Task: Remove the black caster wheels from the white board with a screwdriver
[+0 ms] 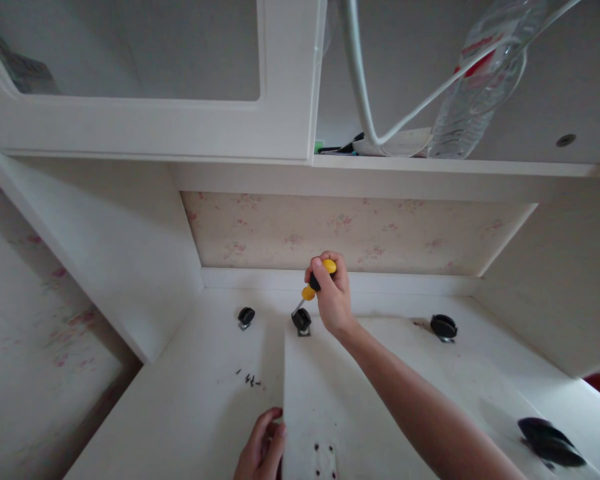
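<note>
My right hand (336, 293) is closed around the yellow and black handle of a screwdriver (308, 292). Its metal shaft slants down to a black caster wheel (301, 320) at the upper left corner of a white board (360, 393). The exact contact of the tip is too small to make out. Low in the view, my left hand (263, 448) has its fingers curled against the board's left edge. Several small dark screws (250, 380) lie on the white surface left of the board. Another caster wheel (246, 317) stands up and left of them.
More casters sit to the right: one black wheel (444, 327) at the back, another wheel (550, 441) nearer. Overhead is a shelf with a plastic bottle (473, 93) and a hanging white cable (363, 80). A cabinet door (155, 130) overhangs the left. White panels flank both sides.
</note>
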The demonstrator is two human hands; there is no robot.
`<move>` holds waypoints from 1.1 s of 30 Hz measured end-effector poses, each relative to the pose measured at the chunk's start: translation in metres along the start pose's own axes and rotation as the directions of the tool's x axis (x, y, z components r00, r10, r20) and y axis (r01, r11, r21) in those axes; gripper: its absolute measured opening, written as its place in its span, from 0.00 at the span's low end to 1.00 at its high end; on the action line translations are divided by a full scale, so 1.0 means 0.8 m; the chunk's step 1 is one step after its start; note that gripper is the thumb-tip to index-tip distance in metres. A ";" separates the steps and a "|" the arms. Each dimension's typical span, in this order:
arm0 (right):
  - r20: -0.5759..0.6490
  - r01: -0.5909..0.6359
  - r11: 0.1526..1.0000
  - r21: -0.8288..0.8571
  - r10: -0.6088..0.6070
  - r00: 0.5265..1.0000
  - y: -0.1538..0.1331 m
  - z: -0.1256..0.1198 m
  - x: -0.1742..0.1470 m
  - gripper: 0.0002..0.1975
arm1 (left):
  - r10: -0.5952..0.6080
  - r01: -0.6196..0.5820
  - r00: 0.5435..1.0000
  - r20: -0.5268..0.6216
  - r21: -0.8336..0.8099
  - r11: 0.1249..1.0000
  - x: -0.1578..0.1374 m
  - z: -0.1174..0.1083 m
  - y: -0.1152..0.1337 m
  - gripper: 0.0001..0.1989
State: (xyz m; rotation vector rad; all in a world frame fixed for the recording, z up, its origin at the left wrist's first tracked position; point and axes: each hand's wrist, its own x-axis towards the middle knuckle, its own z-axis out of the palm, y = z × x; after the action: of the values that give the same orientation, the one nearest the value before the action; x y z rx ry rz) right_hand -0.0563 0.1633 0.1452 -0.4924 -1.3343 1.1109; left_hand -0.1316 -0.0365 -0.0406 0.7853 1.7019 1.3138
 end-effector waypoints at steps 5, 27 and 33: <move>0.129 -0.020 0.988 -0.155 0.041 0.991 0.012 0.013 0.008 0.12 | -0.011 0.009 0.998 0.066 0.024 1.000 -0.001 -0.005 -0.002 0.33; 0.114 -0.138 0.980 -0.146 0.155 0.981 0.042 0.019 0.021 0.14 | -0.009 0.021 0.990 0.143 -0.083 0.996 -0.002 -0.005 -0.023 0.35; 0.095 -0.160 0.978 -0.134 0.173 0.980 0.049 0.016 0.018 0.13 | -0.054 0.084 0.976 0.213 -0.132 0.988 -0.009 -0.010 -0.003 0.31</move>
State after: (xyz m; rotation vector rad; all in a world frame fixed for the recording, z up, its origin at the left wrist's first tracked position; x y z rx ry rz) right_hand -0.0840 0.1886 0.1234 -0.6555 -1.4834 1.2087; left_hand -0.1353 -0.0468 -0.0407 0.7471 1.4420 1.2427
